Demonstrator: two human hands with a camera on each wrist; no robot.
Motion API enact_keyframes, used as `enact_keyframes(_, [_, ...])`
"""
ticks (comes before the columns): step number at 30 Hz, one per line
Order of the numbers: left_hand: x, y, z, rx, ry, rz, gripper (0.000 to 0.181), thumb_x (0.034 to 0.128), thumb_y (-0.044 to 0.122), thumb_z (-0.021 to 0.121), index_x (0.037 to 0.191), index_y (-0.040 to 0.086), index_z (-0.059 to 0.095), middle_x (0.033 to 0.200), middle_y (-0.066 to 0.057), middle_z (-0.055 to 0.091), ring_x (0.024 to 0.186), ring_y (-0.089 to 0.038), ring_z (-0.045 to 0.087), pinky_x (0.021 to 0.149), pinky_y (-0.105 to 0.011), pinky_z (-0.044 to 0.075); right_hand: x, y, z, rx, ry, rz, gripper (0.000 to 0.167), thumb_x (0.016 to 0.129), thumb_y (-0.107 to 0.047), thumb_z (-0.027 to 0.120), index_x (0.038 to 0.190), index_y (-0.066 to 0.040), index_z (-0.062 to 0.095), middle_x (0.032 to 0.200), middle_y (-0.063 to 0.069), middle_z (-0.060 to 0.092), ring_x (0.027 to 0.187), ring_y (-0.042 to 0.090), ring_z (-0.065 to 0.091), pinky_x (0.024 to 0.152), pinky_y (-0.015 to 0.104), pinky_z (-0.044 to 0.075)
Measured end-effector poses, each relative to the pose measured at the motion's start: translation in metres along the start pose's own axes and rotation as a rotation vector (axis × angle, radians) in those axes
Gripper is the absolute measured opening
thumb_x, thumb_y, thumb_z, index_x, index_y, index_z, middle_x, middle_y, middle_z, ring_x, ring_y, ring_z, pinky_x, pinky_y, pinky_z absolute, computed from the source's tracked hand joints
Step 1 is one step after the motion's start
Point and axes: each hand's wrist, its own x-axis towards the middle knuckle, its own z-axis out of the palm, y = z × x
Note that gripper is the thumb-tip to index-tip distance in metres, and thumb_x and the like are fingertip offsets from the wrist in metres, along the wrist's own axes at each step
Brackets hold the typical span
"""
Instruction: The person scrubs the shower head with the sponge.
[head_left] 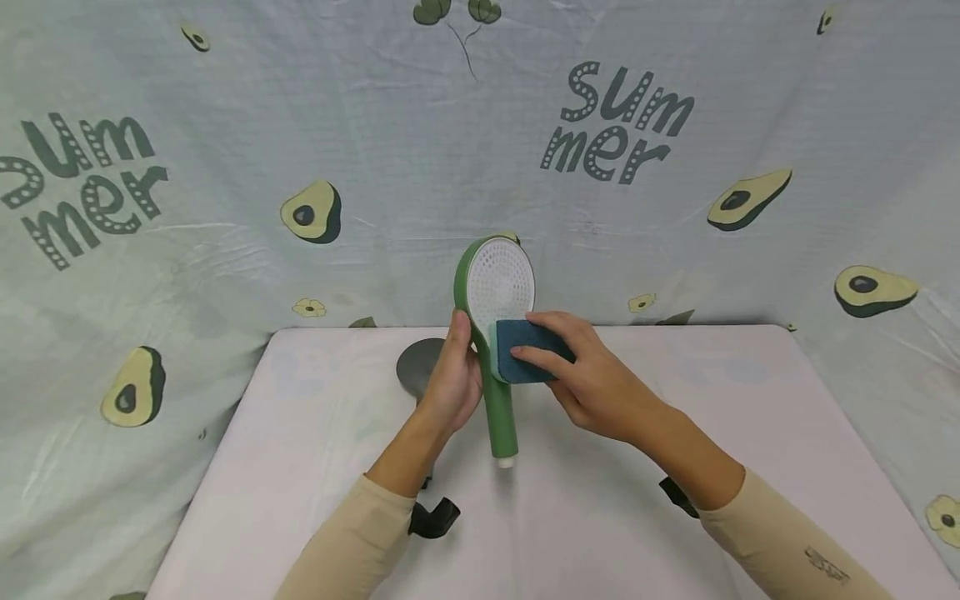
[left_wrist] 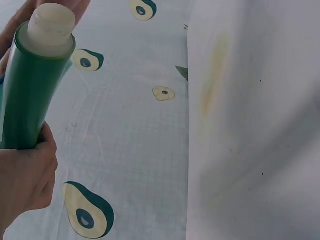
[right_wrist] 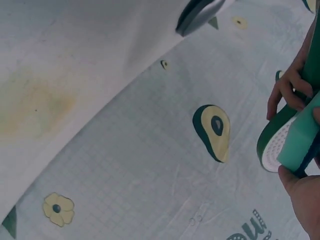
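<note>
A green shower head with a white perforated face is held upright above the table in the head view. My left hand grips it at the neck, just below the round head. In the left wrist view its green handle ends in a whitish connector. My right hand pinches a sponge, dark blue on one side and light green on the other. The sponge's light green side lies against the shower head, at the lower edge of the white face and the neck.
A grey shower head lies on the white table behind my left hand and forearm, which partly hide it. An avocado-patterned cloth hangs behind the table. Black straps show at my wrists.
</note>
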Motion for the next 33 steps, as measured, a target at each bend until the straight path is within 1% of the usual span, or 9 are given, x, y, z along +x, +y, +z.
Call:
enact_keyframes(4, [0.001, 0.002, 0.002, -0.003, 0.008, 0.019, 0.066, 0.1051, 0.060, 0.035, 0.163, 0.035, 0.015, 0.168, 0.000, 0.022, 0.155, -0.017, 0.025, 0.125, -0.034, 0.030, -0.002, -0.006, 0.000, -0.056, -0.026, -0.070, 0.058, 0.091, 0.000, 0.071, 0.143, -0.024, 0.058, 0.157, 0.016, 0.042, 0.144, 0.038, 0.040, 0.114, 0.051, 0.046])
enact_keyframes(7, [0.002, 0.003, 0.001, 0.064, 0.035, 0.022, 0.063, 0.1067, 0.055, 0.036, 0.164, 0.039, 0.015, 0.165, -0.005, 0.029, 0.135, -0.019, 0.050, 0.106, -0.029, 0.051, -0.006, -0.016, -0.001, -0.147, -0.078, -0.177, 0.061, 0.087, -0.003, 0.076, 0.142, -0.024, 0.060, 0.155, 0.017, 0.046, 0.138, 0.040, 0.047, 0.111, 0.050, 0.049])
enact_keyframes(11, [0.001, 0.004, 0.000, 0.176, 0.090, 0.019, 0.063, 0.1074, 0.054, 0.038, 0.164, 0.044, 0.011, 0.163, -0.009, 0.033, 0.103, -0.020, 0.063, 0.081, -0.028, 0.060, -0.009, -0.029, -0.002, -0.245, -0.149, -0.293, 0.070, 0.076, -0.013, 0.089, 0.139, -0.027, 0.062, 0.151, 0.015, 0.051, 0.130, 0.040, 0.054, 0.103, 0.047, 0.054])
enact_keyframes(17, [0.000, 0.003, 0.000, 0.193, 0.132, 0.066, 0.064, 0.1067, 0.054, 0.039, 0.164, 0.044, 0.012, 0.165, -0.007, 0.031, 0.103, -0.023, 0.062, 0.077, -0.028, 0.062, 0.004, -0.031, -0.009, -0.368, -0.155, -0.286, 0.076, 0.072, -0.019, 0.094, 0.139, -0.028, 0.060, 0.151, 0.014, 0.050, 0.133, 0.040, 0.051, 0.104, 0.048, 0.053])
enact_keyframes(20, [0.001, 0.001, 0.002, 0.161, 0.134, 0.118, 0.071, 0.1032, 0.058, 0.043, 0.165, 0.041, 0.012, 0.168, -0.001, 0.028, 0.129, -0.026, 0.054, 0.092, -0.029, 0.059, 0.012, -0.028, -0.012, -0.418, -0.115, -0.266, 0.076, 0.072, -0.018, 0.094, 0.139, -0.027, 0.060, 0.152, 0.014, 0.049, 0.135, 0.041, 0.049, 0.107, 0.050, 0.051])
enact_keyframes(24, [0.002, -0.002, 0.006, 0.115, 0.134, 0.178, 0.073, 0.1032, 0.058, 0.044, 0.165, 0.037, 0.011, 0.169, 0.001, 0.024, 0.153, -0.022, 0.028, 0.111, -0.027, 0.046, 0.019, -0.024, -0.016, -0.427, -0.073, -0.238, 0.074, 0.072, -0.013, 0.092, 0.138, -0.025, 0.061, 0.154, 0.015, 0.047, 0.137, 0.042, 0.047, 0.107, 0.051, 0.051])
enact_keyframes(27, [0.001, 0.000, 0.008, 0.081, 0.155, 0.186, 0.071, 0.1052, 0.055, 0.044, 0.165, 0.036, 0.010, 0.167, -0.001, 0.024, 0.144, -0.020, 0.038, 0.105, -0.025, 0.050, 0.022, -0.024, -0.016, -0.420, -0.067, -0.240, 0.072, 0.072, -0.013, 0.092, 0.137, -0.024, 0.062, 0.153, 0.016, 0.048, 0.137, 0.043, 0.047, 0.106, 0.052, 0.051])
enact_keyframes(30, [0.001, 0.003, 0.009, 0.090, 0.197, 0.186, 0.072, 0.1058, 0.052, 0.046, 0.166, 0.035, 0.010, 0.164, -0.004, 0.026, 0.124, -0.020, 0.054, 0.093, -0.026, 0.057, 0.019, -0.028, -0.014, -0.400, -0.090, -0.278, 0.068, 0.072, -0.018, 0.094, 0.132, -0.024, 0.064, 0.149, 0.015, 0.051, 0.133, 0.042, 0.050, 0.105, 0.051, 0.052])
enact_keyframes(33, [0.001, 0.007, 0.007, 0.118, 0.235, 0.188, 0.074, 0.1053, 0.051, 0.047, 0.166, 0.034, 0.009, 0.161, -0.006, 0.028, 0.103, -0.020, 0.062, 0.083, -0.027, 0.060, 0.009, -0.032, -0.010, -0.365, -0.136, -0.340, 0.063, 0.074, -0.022, 0.094, 0.129, -0.025, 0.063, 0.146, 0.014, 0.053, 0.128, 0.040, 0.053, 0.105, 0.049, 0.053])
